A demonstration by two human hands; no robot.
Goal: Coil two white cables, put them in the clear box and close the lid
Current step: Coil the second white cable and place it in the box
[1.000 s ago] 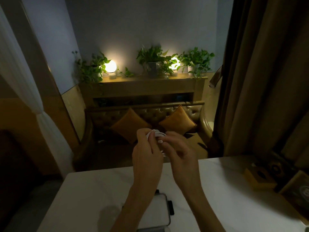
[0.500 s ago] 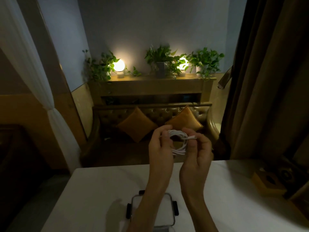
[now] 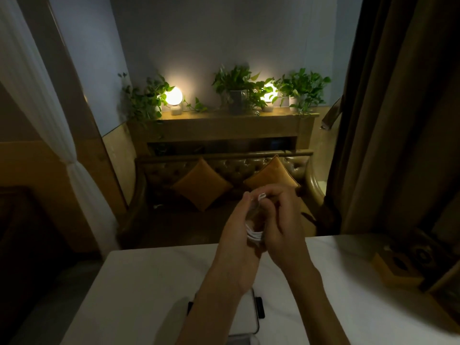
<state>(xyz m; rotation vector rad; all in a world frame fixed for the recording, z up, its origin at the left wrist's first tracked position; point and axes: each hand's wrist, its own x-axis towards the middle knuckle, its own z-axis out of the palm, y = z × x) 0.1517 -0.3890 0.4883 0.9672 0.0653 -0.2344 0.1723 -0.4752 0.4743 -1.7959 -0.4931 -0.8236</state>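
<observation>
Dim room, white tabletop [image 3: 149, 282]. Coiled white cable [image 3: 254, 235] pinched between left hand [image 3: 239, 227] and right hand [image 3: 283, 225] (connector uppermost); best to tuck that end through, loops held tight.

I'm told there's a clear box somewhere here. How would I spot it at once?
Start at the white table in the foreground. At its near edge, partly under the left arm, lies the clear box. It is pale, with rounded corners and black clips on its sides, unlike the yellow-brown box at the far right.
</observation>
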